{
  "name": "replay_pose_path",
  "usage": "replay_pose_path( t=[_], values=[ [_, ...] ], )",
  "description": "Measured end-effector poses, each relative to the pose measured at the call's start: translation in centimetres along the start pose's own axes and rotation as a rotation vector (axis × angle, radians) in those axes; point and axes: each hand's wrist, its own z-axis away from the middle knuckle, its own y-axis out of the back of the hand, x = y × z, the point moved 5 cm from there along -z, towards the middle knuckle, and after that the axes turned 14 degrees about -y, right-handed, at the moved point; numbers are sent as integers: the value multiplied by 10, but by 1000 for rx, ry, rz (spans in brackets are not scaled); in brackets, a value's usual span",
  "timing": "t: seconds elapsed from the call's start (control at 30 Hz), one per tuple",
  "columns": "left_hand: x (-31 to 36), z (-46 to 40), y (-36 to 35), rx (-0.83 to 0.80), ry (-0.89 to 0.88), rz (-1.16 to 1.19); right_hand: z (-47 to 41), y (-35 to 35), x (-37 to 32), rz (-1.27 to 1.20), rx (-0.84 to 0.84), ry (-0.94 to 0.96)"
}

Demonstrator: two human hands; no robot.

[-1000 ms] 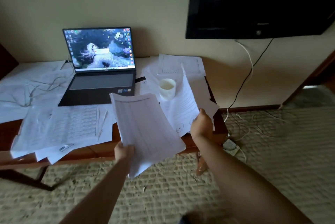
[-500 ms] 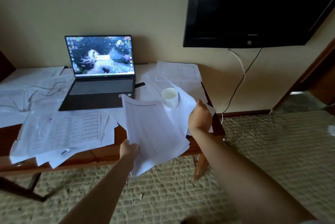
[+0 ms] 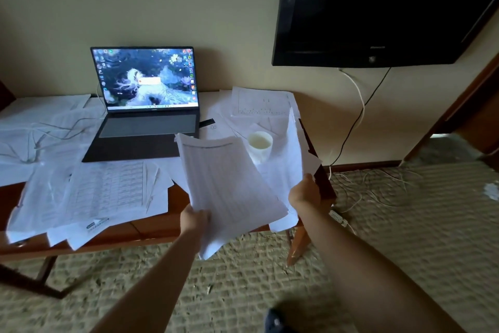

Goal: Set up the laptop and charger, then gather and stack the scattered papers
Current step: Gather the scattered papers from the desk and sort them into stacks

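A white cup (image 3: 260, 145) and open laptop (image 3: 145, 106) stand amid papers (image 3: 108, 192) covering the table (image 3: 151, 232).

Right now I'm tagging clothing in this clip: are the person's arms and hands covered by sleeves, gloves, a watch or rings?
Nothing is worn where they show. Both forearms are bare from the bottom edge of the picture to the wrists, with no sleeve or watch. The left hand and right hand are gloveless; their fingers are mostly hidden, so rings cannot be ruled out.

laptop (image 3: 145, 106): open, screen lit, on table | papers (image 3: 102, 192): white sheets scattered flat around it
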Motion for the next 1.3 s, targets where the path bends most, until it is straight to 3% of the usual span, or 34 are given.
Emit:
replay_pose_path(
  t=[0.27,0.47,0.6,0.7,0.8,0.93,1.03,1.13,1.3],
  values=[
    [2,-36,-21,104,40,-51,-83,-16,26,59,-112,-300],
    [3,-66,-37,235,75,-115,-125,-21,26,35,-29,-289],
    [5,-76,-42,314,84,-133,-140,-13,-3,188,195,-28],
    [7,-78,-44,335,91,-143,-136,-12,-21,25,303,121],
    [4,-77,-44,325,89,-145,-126,-15,-30,-131,155,112],
    [2,-66,-38,292,96,-72,-100,-9,-41,-155,221,170],
    [0,-57,-25,217,90,-67,-69,4,-63,-275,133,187],
    [-8,-51,-8,118,95,-95,-13,15,-92,-304,14,467],
    [-27,-34,17,33,120,-101,73,11,-122,-107,130,865]
  ],
)
